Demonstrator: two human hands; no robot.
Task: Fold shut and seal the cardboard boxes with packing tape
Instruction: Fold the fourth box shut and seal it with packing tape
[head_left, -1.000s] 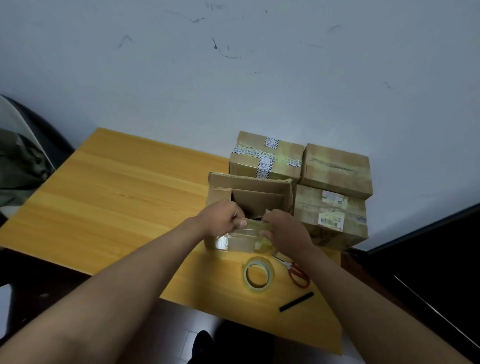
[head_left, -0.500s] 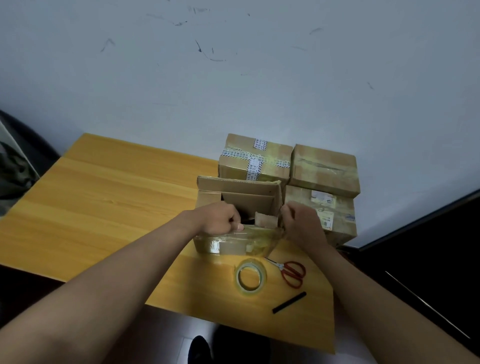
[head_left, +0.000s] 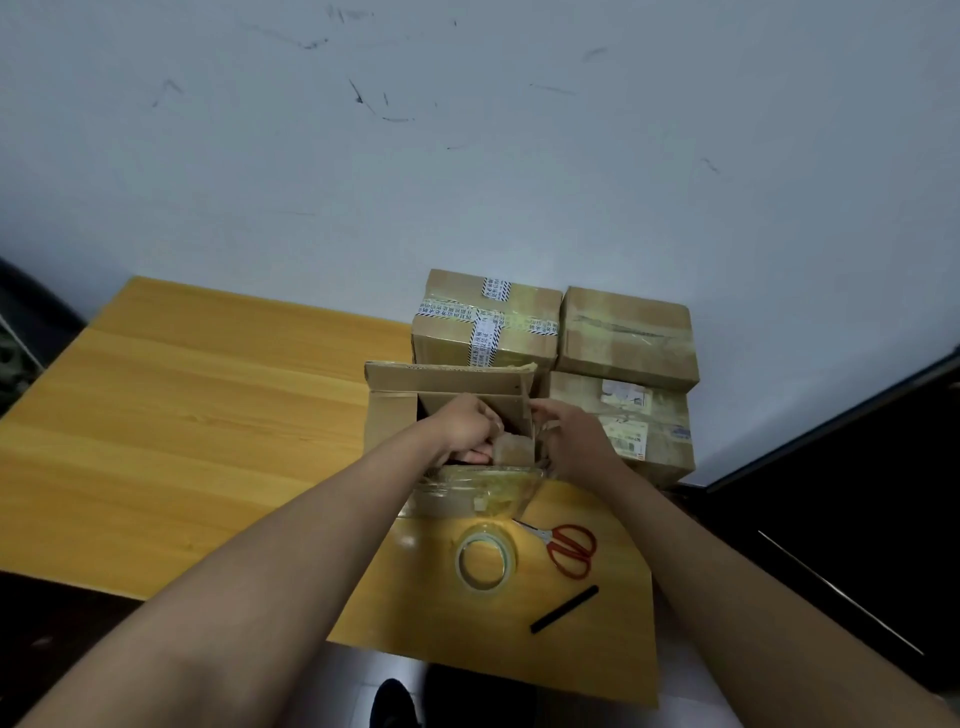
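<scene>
An open cardboard box (head_left: 395, 415) stands on the yellow wooden table (head_left: 197, 415), its far flap upright and its near side covered in shiny clear tape. My left hand (head_left: 465, 428) reaches into the box opening with fingers curled around a small inner flap (head_left: 511, 449). At the box's right edge my right hand (head_left: 571, 441) pinches the right flap. A roll of clear packing tape (head_left: 485, 564) lies flat on the table in front of the box.
Three sealed boxes are stacked against the wall behind and to the right: one with printed tape (head_left: 485, 322), one plain (head_left: 628, 338), one with labels (head_left: 639, 431). Red-handled scissors (head_left: 569, 548) and a black marker (head_left: 563, 608) lie near the table's front right corner.
My left hand moved from the near top edge into the box opening. My right hand shifted from the near right corner further back along the right side. The view moved closer.
</scene>
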